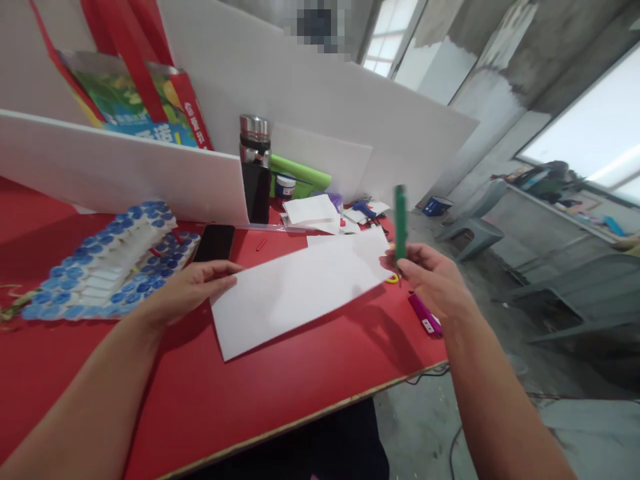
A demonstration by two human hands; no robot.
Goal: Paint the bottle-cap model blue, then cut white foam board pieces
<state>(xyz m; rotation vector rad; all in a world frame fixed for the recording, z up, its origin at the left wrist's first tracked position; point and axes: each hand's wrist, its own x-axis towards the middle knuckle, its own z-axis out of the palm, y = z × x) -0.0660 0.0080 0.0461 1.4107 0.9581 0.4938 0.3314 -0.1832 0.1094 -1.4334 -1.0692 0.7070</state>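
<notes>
A white rectangular sheet (300, 287) lies on the red table (210, 400), tilted up to the right. My left hand (193, 288) holds its left edge, fingers pinching the sheet. My right hand (433, 280) is at the sheet's right end and grips a green stick-like tool (400, 220) that stands upright and is blurred. A yellow ring-shaped piece (391, 279) shows under that hand.
A black phone (215, 242) and a blue-and-white bottle-cap mat (107, 260) lie left. A steel flask (255, 168), green roll (300, 172), papers (313, 212) and white boards (125, 170) stand behind. A magenta lighter (425, 315) lies near the table's right edge. Grey chairs (473, 230) stand to the right.
</notes>
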